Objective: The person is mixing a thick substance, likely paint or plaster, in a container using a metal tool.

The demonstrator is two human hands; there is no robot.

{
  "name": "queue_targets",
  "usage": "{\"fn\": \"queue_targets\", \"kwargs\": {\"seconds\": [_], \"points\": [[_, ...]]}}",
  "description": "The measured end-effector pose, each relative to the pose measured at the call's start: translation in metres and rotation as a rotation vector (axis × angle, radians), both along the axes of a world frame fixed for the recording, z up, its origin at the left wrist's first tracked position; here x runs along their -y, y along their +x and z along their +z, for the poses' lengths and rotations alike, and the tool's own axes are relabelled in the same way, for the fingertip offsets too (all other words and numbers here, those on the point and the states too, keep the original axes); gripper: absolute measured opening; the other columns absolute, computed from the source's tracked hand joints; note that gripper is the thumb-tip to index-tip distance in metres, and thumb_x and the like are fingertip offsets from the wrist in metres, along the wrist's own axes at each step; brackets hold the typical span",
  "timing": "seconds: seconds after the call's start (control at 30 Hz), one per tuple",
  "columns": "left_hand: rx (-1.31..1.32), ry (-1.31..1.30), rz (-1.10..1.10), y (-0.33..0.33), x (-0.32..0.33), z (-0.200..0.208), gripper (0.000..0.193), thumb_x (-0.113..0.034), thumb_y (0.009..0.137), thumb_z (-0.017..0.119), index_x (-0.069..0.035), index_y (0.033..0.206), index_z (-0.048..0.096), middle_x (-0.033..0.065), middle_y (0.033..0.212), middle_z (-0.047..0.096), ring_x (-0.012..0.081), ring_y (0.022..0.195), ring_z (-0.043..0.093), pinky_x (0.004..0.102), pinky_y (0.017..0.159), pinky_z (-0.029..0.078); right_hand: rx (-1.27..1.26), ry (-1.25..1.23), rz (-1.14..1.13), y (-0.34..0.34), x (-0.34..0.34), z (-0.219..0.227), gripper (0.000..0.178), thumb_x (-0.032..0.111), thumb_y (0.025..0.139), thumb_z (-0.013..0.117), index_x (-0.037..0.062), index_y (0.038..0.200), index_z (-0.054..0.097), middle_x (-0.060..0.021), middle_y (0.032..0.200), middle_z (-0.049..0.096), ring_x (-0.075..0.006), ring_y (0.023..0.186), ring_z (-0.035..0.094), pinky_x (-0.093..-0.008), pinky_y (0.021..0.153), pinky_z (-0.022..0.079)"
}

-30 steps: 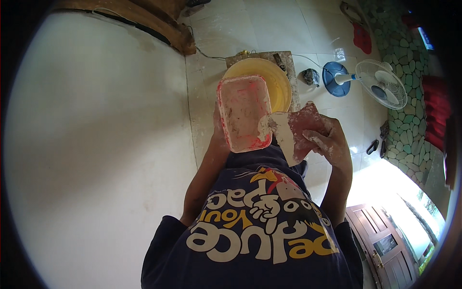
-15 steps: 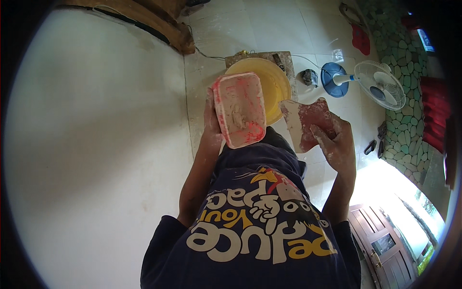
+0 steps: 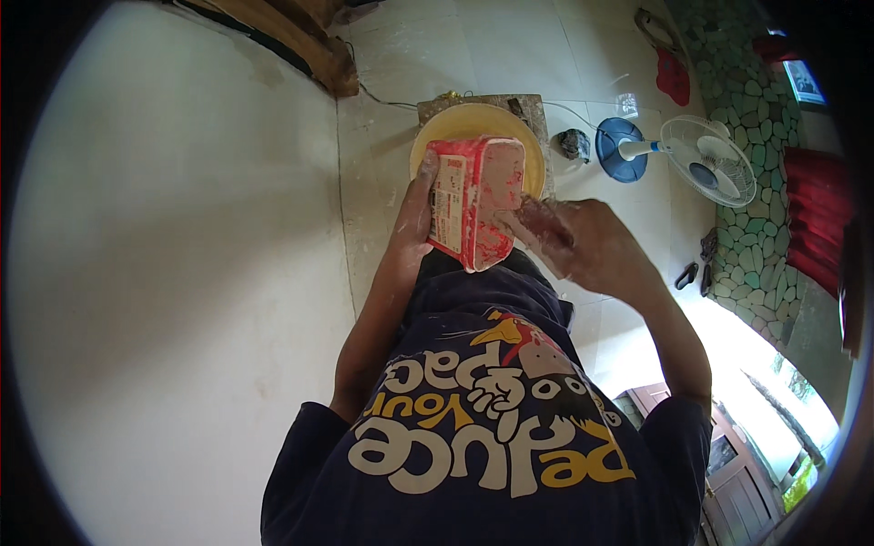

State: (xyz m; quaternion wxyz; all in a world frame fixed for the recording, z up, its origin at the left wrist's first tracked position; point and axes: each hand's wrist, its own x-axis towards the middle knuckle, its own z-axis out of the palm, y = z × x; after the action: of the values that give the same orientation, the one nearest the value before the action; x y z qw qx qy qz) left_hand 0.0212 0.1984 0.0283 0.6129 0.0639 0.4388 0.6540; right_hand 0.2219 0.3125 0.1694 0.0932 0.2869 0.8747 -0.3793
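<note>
My left hand (image 3: 417, 207) grips a red plastic tub (image 3: 451, 202) by its side and back. The tub is tilted so that its labelled side and its opening both show, and pale putty coats the inside. In my right hand (image 3: 596, 246) is a putty scraper (image 3: 539, 224), a flat reddish-brown blade smeared with putty. Its edge reaches the tub's opening at the right; blur hides whether it touches the putty. Below the tub stands a wide yellow basin (image 3: 473, 118), partly covered by it.
The basin rests on a putty-spotted board (image 3: 537, 114). A standing fan (image 3: 710, 164) with a blue base is at the right, beside a dark crumpled bundle (image 3: 574, 145). A white wall (image 3: 182, 273) runs along my left. Sandals (image 3: 687, 276) lie near the pebble-patterned strip (image 3: 756, 246).
The tub has turned, from its open face toward me to its labelled side showing. My right hand has brought the scraper leftward to the tub's opening and turned it edge-on.
</note>
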Motion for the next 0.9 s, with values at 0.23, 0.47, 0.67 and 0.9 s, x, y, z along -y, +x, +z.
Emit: {"fn": "queue_targets", "kwargs": {"seconds": [0.23, 0.47, 0.67, 0.9], "points": [[0.058, 0.057, 0.02, 0.004, -0.005, 0.0, 0.065, -0.059, 0.098, 0.048, -0.005, 0.133, 0.053, 0.0087, 0.117, 0.067, 0.0145, 0.099, 0.067, 0.0322, 0.087, 0.056, -0.162, -0.024, -0.299, -0.001, -0.021, 0.014, 0.029, 0.008, 0.087, 0.061, -0.0014, 0.113, 0.066, -0.0088, 0.067, 0.063, -0.0128, 0.055, 0.06, -0.0326, 0.055, 0.051], [0.004, 0.059, 0.006, 0.008, -0.016, -0.004, 0.059, -0.055, 0.099, 0.049, -0.005, 0.131, 0.054, 0.0071, 0.115, 0.067, 0.0129, 0.096, 0.067, 0.0299, 0.083, 0.056, 0.066, -0.1, -0.197, -0.005, -0.007, 0.014, 0.022, 0.016, 0.09, 0.061, -0.0043, 0.099, 0.063, -0.0194, 0.072, 0.066, -0.0269, 0.062, 0.067, -0.0393, 0.065, 0.054], [0.037, 0.079, 0.023, 0.011, -0.018, -0.005, 0.058, -0.054, 0.099, 0.05, -0.005, 0.131, 0.054, 0.0066, 0.112, 0.068, 0.0125, 0.094, 0.068, 0.0294, 0.081, 0.057, -0.241, 0.194, -0.219, 0.004, -0.001, -0.008, 0.018, 0.015, 0.089, 0.062, -0.0006, 0.098, 0.063, -0.0194, 0.07, 0.063, -0.0343, 0.065, 0.064, -0.0462, 0.064, 0.053], [0.106, 0.055, 0.047, 0.014, -0.018, -0.008, 0.06, -0.055, 0.099, 0.05, -0.005, 0.132, 0.053, 0.0074, 0.112, 0.067, 0.0129, 0.095, 0.068, 0.0306, 0.082, 0.057, 0.008, 0.088, -0.164, 0.002, -0.003, 0.013, 0.022, 0.012, 0.086, 0.064, -0.0047, 0.099, 0.063, -0.0217, 0.071, 0.063, -0.0362, 0.068, 0.066, -0.0481, 0.067, 0.052]]}}
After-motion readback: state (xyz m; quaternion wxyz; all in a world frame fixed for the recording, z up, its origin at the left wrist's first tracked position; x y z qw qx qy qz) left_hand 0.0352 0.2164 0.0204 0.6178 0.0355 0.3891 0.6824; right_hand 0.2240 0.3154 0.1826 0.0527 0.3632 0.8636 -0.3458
